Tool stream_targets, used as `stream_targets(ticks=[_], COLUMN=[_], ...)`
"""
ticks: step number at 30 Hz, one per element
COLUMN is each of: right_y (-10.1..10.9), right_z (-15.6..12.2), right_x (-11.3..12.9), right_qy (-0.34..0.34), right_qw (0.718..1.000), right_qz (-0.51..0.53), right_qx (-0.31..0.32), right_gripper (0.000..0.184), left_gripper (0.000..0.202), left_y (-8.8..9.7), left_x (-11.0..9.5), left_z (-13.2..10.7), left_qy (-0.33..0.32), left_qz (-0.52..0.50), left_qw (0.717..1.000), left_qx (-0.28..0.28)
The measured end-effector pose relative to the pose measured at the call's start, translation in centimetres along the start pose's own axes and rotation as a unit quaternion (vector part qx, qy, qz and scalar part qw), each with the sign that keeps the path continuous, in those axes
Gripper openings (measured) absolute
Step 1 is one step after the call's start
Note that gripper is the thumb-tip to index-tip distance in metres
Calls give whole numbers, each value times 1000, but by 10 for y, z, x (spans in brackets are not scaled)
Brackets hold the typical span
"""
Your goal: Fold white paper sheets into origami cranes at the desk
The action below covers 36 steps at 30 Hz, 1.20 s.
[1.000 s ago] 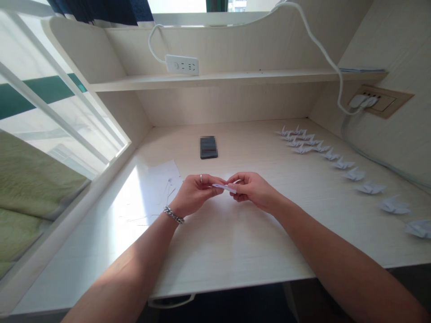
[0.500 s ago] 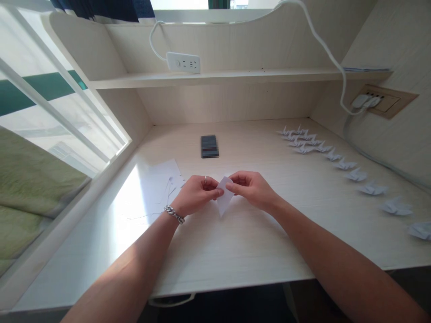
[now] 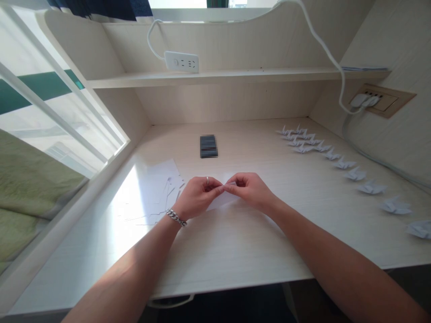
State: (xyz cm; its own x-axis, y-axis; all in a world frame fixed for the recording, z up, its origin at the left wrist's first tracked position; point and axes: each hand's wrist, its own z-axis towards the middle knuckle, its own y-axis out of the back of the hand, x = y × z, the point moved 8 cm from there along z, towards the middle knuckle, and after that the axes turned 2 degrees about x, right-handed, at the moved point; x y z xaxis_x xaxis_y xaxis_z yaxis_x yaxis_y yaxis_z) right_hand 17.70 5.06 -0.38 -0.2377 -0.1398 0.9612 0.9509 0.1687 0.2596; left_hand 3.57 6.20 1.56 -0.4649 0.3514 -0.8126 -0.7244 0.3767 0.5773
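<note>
Head view | I see the left hand (image 3: 195, 197) and right hand (image 3: 252, 190) pinching white paper (image 3: 222, 202) over the desk (image 3: 235, 251) | I judge it light, thin, easily creased; best held lightly by its edges.

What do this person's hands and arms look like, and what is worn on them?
No gloves or sleeves show. The left hand wears a silvery ring, with a chunky silver chain bracelet at the wrist. Nothing worn shows on the right hand.

The left hand (image 3: 198, 195) and right hand (image 3: 252, 190) hide part of the paper (image 3: 222, 201); its folds are unclear. The right edge cuts off the nearest paper bird (image 3: 420, 229). Blur covers the dark object (image 3: 208, 146).
</note>
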Motion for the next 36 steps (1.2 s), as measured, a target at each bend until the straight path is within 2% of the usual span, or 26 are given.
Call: stream_targets(ticks=[5,11,16,21,27,36], right_y=[0,3,2,-1,1,5], right_z=[0,-1,0,2,0,-3], right_x=[-3,-3,-5,-4,-6,-3], right_qy=[-28,-38,-40,-23,-71,-86], right_qw=[996,986,994,999,995,987], right_qz=[87,154,94,22,74,126], right_qx=[-11,-41,-32,-9,12,44], right_gripper=[23,22,21,20,20,25], left_gripper=[26,30,25,19,20,23], left_y=[1,4,7,1,5,10], left_x=[-1,10,-1,-14,-7,-3], left_z=[1,3,1,-1,0,1], left_qy=[8,44,10,-32,-5,17], left_qz=[-43,-80,2,53,41,0], left_qw=[999,996,999,998,998,999], left_qx=[-6,-23,-39,-27,-39,-32])
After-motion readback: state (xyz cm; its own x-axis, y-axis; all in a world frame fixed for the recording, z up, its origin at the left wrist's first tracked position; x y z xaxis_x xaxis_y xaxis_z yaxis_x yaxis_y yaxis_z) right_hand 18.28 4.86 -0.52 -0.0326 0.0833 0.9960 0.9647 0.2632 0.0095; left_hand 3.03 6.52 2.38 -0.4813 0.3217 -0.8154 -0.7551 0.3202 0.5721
